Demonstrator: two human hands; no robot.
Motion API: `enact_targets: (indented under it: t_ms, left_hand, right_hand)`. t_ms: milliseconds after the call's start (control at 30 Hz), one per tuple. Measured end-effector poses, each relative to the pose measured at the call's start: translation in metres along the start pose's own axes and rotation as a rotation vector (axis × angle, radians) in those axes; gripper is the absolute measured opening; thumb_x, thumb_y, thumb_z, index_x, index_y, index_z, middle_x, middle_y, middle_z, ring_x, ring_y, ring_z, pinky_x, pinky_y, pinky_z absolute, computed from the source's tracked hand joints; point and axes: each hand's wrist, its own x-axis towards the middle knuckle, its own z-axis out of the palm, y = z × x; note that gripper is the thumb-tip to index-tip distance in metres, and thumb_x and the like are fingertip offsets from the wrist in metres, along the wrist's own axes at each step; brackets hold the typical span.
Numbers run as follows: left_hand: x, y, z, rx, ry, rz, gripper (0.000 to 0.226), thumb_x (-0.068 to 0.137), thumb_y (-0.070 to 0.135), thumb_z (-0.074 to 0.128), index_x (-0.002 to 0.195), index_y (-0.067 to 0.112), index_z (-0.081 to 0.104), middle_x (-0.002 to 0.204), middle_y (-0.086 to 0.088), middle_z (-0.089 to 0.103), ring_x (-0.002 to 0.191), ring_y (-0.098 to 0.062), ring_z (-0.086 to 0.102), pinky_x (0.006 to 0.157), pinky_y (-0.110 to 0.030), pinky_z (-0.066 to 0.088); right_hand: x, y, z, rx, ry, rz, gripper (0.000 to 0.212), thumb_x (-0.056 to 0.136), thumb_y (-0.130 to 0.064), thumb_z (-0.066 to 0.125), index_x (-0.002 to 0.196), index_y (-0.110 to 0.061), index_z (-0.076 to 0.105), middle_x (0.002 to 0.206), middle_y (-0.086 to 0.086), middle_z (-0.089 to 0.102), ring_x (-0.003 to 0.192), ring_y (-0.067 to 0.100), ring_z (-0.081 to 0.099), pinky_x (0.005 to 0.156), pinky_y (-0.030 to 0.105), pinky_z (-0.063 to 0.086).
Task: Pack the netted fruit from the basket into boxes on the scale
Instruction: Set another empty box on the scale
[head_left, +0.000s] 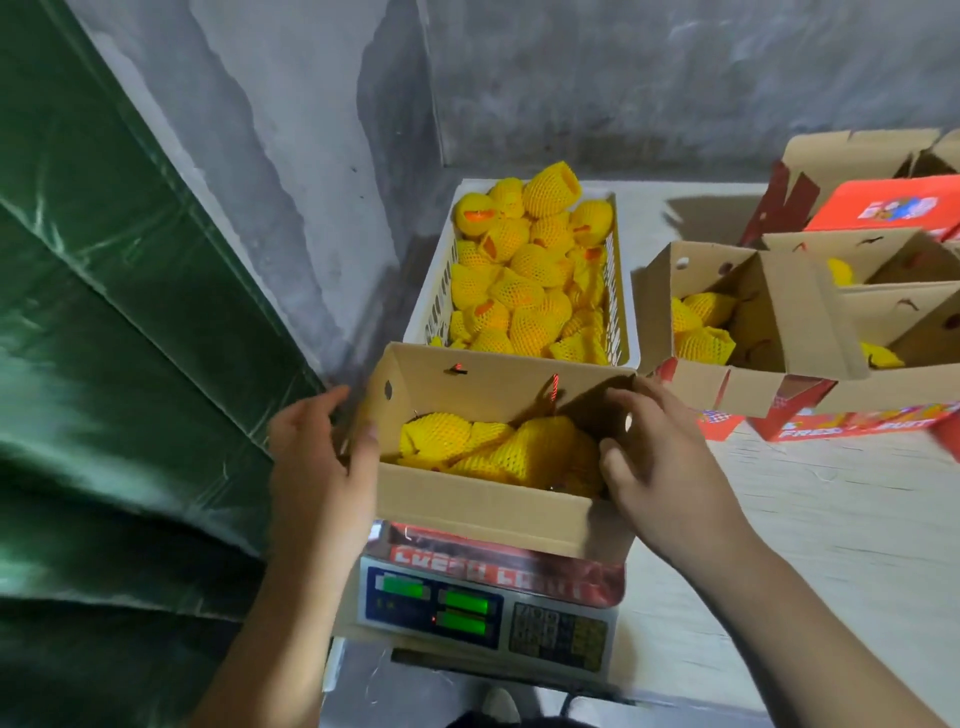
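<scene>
Left hand (319, 457) and right hand (657, 467) are gripping the two short ends of the open brown cardboard box (483, 499) sitting on the grey electronic scale (488, 618).

The left hand's thumb is hooking over the box's left wall, fingers curling outside it; the right hand's fingers and thumb are curling around the right wall. Yellow foam-netted fruit (483, 447) is lying inside this box, part-filling it. The white slatted plastic basket (621, 312) is standing just behind the box, heaped with more netted fruit. Further open cardboard boxes with red printed sides (769, 312) are standing to the right on the pale plank surface (831, 519), some holding netted fruit. The scale's green displays are glowing; figures unreadable.
</scene>
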Motion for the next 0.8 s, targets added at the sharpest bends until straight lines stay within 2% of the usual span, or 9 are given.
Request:
enact_targets:
  t_ms: [67, 133, 200, 233, 300, 400, 467, 600, 800]
  left_hand:
    - [-0.005, 0.011, -0.006, 0.042, -0.007, 0.18, 0.034, 0.101, 0.035, 0.059, 0.131, 0.019, 0.063, 0.121, 0.015, 0.045, 0.097, 0.007, 0.056, 0.087, -0.009, 0.041]
    - [-0.005, 0.016, -0.007, 0.085, -0.094, 0.374, 0.033, 0.103, 0.035, 0.054, 0.123, 0.013, 0.069, 0.115, 0.012, 0.058, 0.104, -0.003, 0.059, 0.092, -0.015, 0.044]
    - [-0.004, 0.019, -0.008, 0.084, -0.231, 0.444, 0.03, 0.104, 0.032, 0.055, 0.123, 0.015, 0.071, 0.117, 0.01, 0.067, 0.11, -0.013, 0.064, 0.095, -0.029, 0.051]
    - [-0.004, 0.02, -0.01, 0.048, -0.295, 0.432, 0.028, 0.104, 0.033, 0.056, 0.124, 0.02, 0.071, 0.119, 0.013, 0.067, 0.113, -0.009, 0.063, 0.096, -0.029, 0.051]
    - [0.001, 0.019, -0.015, -0.018, -0.384, 0.407, 0.025, 0.102, 0.035, 0.056, 0.124, 0.033, 0.07, 0.118, 0.024, 0.065, 0.114, 0.002, 0.061, 0.094, -0.018, 0.048]
    - [0.016, 0.018, -0.02, -0.047, -0.44, 0.436, 0.023, 0.102, 0.027, 0.061, 0.121, 0.037, 0.071, 0.116, 0.028, 0.064, 0.113, 0.009, 0.058, 0.091, -0.01, 0.044]
    - [0.024, 0.018, -0.023, -0.058, -0.448, 0.473, 0.024, 0.103, 0.024, 0.062, 0.121, 0.035, 0.072, 0.115, 0.028, 0.064, 0.112, 0.01, 0.058, 0.09, -0.004, 0.042]
    - [0.041, 0.021, -0.023, -0.054, -0.538, 0.523, 0.024, 0.104, 0.026, 0.06, 0.124, 0.033, 0.071, 0.117, 0.025, 0.064, 0.112, 0.005, 0.059, 0.089, -0.005, 0.041]
    - [0.069, 0.036, -0.007, -0.063, -0.582, 0.554, 0.024, 0.105, 0.027, 0.059, 0.126, 0.032, 0.07, 0.12, 0.022, 0.062, 0.112, 0.005, 0.058, 0.084, 0.006, 0.036]
  right_hand:
    - [-0.001, -0.011, 0.0, 0.048, -0.056, -0.104, 0.044, 0.097, -0.019, 0.064, 0.139, -0.028, 0.059, 0.151, -0.007, 0.051, 0.149, 0.015, 0.035, 0.119, 0.023, 0.029]
    - [-0.004, -0.021, 0.002, 0.081, -0.101, -0.155, 0.04, 0.098, -0.016, 0.063, 0.137, -0.026, 0.062, 0.146, -0.005, 0.059, 0.148, 0.017, 0.04, 0.12, 0.037, 0.037]
    - [-0.006, -0.031, 0.005, 0.067, -0.108, -0.166, 0.038, 0.097, -0.014, 0.063, 0.134, -0.023, 0.064, 0.14, -0.001, 0.064, 0.142, 0.021, 0.048, 0.116, 0.045, 0.042]
    - [-0.008, -0.037, 0.008, 0.055, -0.096, -0.174, 0.037, 0.097, -0.014, 0.064, 0.133, -0.023, 0.065, 0.136, -0.001, 0.066, 0.135, 0.022, 0.055, 0.111, 0.043, 0.046]
    - [-0.011, -0.048, 0.012, 0.04, -0.057, -0.183, 0.034, 0.097, -0.014, 0.064, 0.129, -0.023, 0.066, 0.128, -0.003, 0.069, 0.113, 0.009, 0.063, 0.096, 0.03, 0.05]
    - [-0.012, -0.062, 0.02, 0.069, 0.003, -0.169, 0.03, 0.098, -0.013, 0.063, 0.127, -0.02, 0.07, 0.123, -0.006, 0.071, 0.08, -0.019, 0.053, 0.075, 0.003, 0.033]
    - [-0.013, -0.07, 0.025, 0.095, 0.053, -0.152, 0.028, 0.1, -0.013, 0.062, 0.126, -0.019, 0.071, 0.123, -0.006, 0.072, 0.087, -0.016, 0.058, 0.08, 0.005, 0.039]
    - [-0.008, -0.083, 0.032, 0.107, 0.109, -0.081, 0.029, 0.101, -0.019, 0.061, 0.129, -0.022, 0.069, 0.13, -0.006, 0.07, 0.119, 0.012, 0.064, 0.102, 0.038, 0.053]
    - [0.011, -0.089, 0.032, 0.067, 0.101, -0.038, 0.035, 0.101, -0.023, 0.06, 0.135, -0.027, 0.065, 0.133, -0.008, 0.068, 0.114, 0.011, 0.065, 0.099, 0.04, 0.056]
